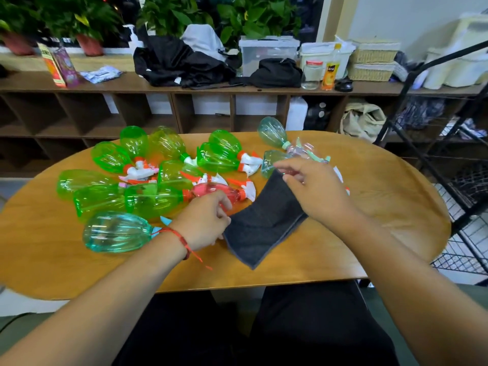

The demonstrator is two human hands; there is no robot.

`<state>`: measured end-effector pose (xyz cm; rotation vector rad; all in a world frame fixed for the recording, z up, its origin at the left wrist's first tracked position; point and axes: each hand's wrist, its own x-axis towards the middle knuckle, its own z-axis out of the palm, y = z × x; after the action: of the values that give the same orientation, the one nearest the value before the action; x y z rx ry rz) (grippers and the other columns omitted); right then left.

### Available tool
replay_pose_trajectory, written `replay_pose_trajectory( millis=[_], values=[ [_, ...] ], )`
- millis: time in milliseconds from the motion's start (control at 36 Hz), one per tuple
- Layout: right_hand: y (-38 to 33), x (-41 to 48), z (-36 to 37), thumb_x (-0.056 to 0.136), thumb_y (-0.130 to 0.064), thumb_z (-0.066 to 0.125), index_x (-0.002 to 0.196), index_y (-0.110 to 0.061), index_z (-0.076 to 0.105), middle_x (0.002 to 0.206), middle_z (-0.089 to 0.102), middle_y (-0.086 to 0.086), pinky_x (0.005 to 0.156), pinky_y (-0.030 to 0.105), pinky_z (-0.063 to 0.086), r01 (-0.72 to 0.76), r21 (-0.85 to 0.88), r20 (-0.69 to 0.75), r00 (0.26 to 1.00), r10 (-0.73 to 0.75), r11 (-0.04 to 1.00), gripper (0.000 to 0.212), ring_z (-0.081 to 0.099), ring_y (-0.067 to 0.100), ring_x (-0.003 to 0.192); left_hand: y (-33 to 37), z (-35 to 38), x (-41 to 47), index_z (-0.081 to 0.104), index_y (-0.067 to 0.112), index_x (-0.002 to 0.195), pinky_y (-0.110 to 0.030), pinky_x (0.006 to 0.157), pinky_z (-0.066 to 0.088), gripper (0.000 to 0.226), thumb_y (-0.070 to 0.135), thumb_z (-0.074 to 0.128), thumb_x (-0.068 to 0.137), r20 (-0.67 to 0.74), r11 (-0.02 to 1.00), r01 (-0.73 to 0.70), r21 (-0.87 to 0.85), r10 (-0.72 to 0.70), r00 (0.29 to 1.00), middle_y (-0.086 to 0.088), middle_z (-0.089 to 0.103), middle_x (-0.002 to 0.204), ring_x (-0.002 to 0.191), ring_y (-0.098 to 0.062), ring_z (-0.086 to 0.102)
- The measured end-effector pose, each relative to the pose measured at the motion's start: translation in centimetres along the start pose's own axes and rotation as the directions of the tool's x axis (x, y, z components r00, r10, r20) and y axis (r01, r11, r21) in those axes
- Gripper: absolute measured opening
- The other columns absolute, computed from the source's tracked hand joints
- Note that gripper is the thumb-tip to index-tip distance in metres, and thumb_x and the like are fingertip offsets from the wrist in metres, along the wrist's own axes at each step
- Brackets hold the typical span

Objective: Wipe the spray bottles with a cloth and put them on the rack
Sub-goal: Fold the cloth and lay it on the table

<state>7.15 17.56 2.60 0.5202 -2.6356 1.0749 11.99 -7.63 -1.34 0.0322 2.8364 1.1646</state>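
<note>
Oval wooden table (369, 207) occupies the centre. Black wire rack (467, 180) stands at the right. Spray bottles (148, 199) lie on their sides across the table's left and far areas. Dark cloth (264, 220) lies at table centre. Right hand (314, 188) pinches its raised far edge. Left hand (206, 220) pinches its left edge.

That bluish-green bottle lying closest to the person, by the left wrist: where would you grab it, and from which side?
Likely from above, clasping the teal bottle where its ribbed body tapers toward the neck. It lies on its side, base to the left. The neck end is hidden behind the wrist of the left hand, so the body is what is free.
</note>
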Motion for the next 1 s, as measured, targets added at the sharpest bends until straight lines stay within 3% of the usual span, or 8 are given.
replay_pose_trajectory(
  millis=[194,306,361,444,556,778,889,1000],
  values=[
    [-3.3,-4.1,2.5,0.104,-0.006,0.059,0.138,-0.029,0.07,0.141,0.065,-0.016,0.108,0.016,0.044,0.263,0.075,0.415,0.869,-0.27,0.962,0.042,0.059,-0.001,0.126,-1.1,-0.3,-0.9,0.06,0.025,0.108,-0.035,0.053,0.062,0.018,0.008,0.057,0.103,-0.009,0.998,0.029,0.061,-0.028,1.0,0.001,0.074,0.089,0.064,-0.018,0.076],
    [-2.2,-3.5,1.8,0.104,0.001,0.05,0.13,-0.033,0.071,0.129,0.065,-0.019,0.093,0.026,0.055,0.09,0.089,0.292,0.95,-0.113,0.992,0.048,0.066,0.005,0.117,-2.0,-0.7,-1.5,0.061,0.033,0.107,-0.034,0.076,0.056,0.015,0.018,0.058,0.104,-0.088,0.972,0.004,0.236,0.017,0.996,0.004,0.074,0.098,0.088,-0.022,0.068],
    [-1.6,-2.9,1.2,0.103,0.002,0.049,0.129,-0.032,0.071,0.114,0.064,-0.027,0.083,0.016,0.051,0.001,0.062,0.295,0.955,-0.019,0.998,0.048,0.066,0.002,0.114,-2.0,-0.8,-1.7,0.065,0.029,0.112,-0.03,0.08,0.049,0.011,0.023,0.061,0.103,-0.085,0.963,0.002,0.268,0.022,0.996,0.004,0.073,0.104,0.097,-0.023,0.066],
    [-0.7,-2.5,1.1,0.106,-0.006,0.055,0.132,-0.029,0.07,0.122,0.069,-0.021,0.082,0.003,0.036,-0.024,-0.021,0.319,0.947,0.029,0.999,0.038,0.061,0.0,0.11,-1.5,-0.6,-1.9,0.07,0.029,0.102,-0.034,0.079,0.055,0.005,0.032,0.066,0.101,-0.06,0.956,-0.009,0.294,0.028,0.998,0.009,0.072,0.091,0.091,-0.019,0.068],
    [0.3,-3.0,2.1,0.103,-0.013,0.062,0.127,-0.029,0.072,0.119,0.069,-0.017,0.074,0.006,0.037,-0.05,-0.128,0.396,0.913,0.098,0.99,0.03,0.062,0.001,0.101,-0.7,0.6,-1.7,0.072,0.026,0.09,-0.034,0.073,0.055,0.024,0.047,0.067,0.101,-0.024,0.941,0.036,0.337,-0.03,0.999,0.007,0.07,0.08,0.083,-0.017,0.067],
    [0.7,-4.7,3.3,0.091,-0.045,0.077,0.096,-0.037,0.076,0.099,0.062,-0.023,0.085,0.033,0.049,0.117,-0.232,0.43,0.903,-0.006,0.966,0.009,0.051,0.002,0.098,-0.8,1.8,-1.1,0.063,0.025,0.084,-0.032,0.062,0.042,0.018,0.033,0.063,0.1,-0.049,0.948,0.118,0.294,-0.109,0.993,0.006,0.068,0.08,0.081,-0.019,0.064],
    [-0.6,-6.2,4.1,0.09,-0.066,0.065,0.109,-0.041,0.072,0.112,0.061,-0.022,0.09,0.034,0.04,0.22,-0.393,0.461,0.887,-0.015,0.893,0.032,0.047,0.007,0.108,-0.5,1.6,-1.1,0.064,0.023,0.087,-0.031,0.061,0.039,0.015,0.03,0.062,0.1,-0.065,0.975,0.11,0.194,-0.099,0.993,0.004,0.068,0.08,0.08,-0.017,0.064],
    [-0.9,-6.8,5.0,0.097,-0.057,0.058,0.117,-0.039,0.069,0.12,0.063,-0.017,0.094,0.038,0.04,0.247,-0.464,0.447,0.894,-0.016,0.851,0.029,0.053,0.012,0.115,-0.3,1.4,-1.1,0.064,0.021,0.089,-0.03,0.061,0.041,0.013,0.028,0.063,0.1,-0.089,0.987,0.115,0.112,-0.105,0.99,0.002,0.068,0.078,0.079,-0.018,0.063]
  ],
)
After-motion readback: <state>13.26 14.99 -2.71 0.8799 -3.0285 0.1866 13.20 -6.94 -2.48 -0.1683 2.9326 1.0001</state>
